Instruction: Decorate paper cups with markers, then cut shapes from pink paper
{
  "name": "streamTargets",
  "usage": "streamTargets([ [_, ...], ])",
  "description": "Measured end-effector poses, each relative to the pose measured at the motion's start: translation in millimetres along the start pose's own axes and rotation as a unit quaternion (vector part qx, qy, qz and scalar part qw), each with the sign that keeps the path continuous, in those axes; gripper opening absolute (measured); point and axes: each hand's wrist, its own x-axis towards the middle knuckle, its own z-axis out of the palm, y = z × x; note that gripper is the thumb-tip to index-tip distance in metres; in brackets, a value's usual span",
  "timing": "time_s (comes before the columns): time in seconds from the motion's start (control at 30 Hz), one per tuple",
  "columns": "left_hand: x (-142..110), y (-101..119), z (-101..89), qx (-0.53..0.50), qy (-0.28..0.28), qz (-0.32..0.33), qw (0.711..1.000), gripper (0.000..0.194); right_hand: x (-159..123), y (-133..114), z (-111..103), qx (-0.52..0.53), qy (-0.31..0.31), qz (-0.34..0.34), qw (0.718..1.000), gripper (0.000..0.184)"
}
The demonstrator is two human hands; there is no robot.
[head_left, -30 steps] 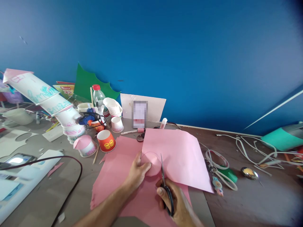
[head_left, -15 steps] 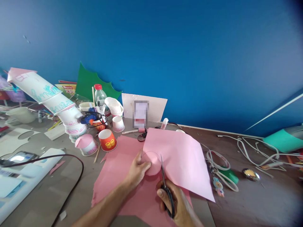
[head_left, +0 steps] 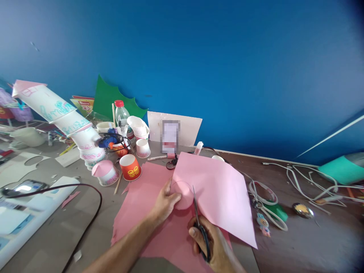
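Note:
A sheet of pink paper (head_left: 216, 193) is pinched at its left edge by my left hand (head_left: 167, 201), thumb on top. Beside the thumb a drawn circle (head_left: 184, 195) is partly cut out along its lower edge, still joined to the sheet. My right hand (head_left: 210, 242) grips black-handled scissors (head_left: 202, 239) by their loops. The blades point up and away, at the right side of the circle, and look nearly closed. More pink paper (head_left: 142, 204) lies flat on the table beneath both hands.
Left of the paper stand a red paper cup (head_left: 131, 167), a small cup with a pink cone top (head_left: 105, 172) and a leaning tower of white cups (head_left: 71, 121). A dark cable (head_left: 93, 220) curves at left. White cables (head_left: 301, 182) and a keychain (head_left: 263, 225) lie to the right.
The view has shifted slightly. The sheet's lower right corner has dipped a little; both hands keep their holds on the paper and the scissors.

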Motion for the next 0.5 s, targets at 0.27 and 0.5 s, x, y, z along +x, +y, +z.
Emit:
streamTargets([
  [0.27,2.0,-0.5,-1.0,-0.012,-0.017,0.0,1.0,0.058,0.0,1.4,0.2,-0.001,0.006,0.008,1.0,0.057],
  [0.5,2.3,0.8,-1.9,-0.009,-0.011,-0.01,1.0,0.059,-0.1,-0.6,-0.2,-0.019,0.006,0.023,1.0,0.057],
])
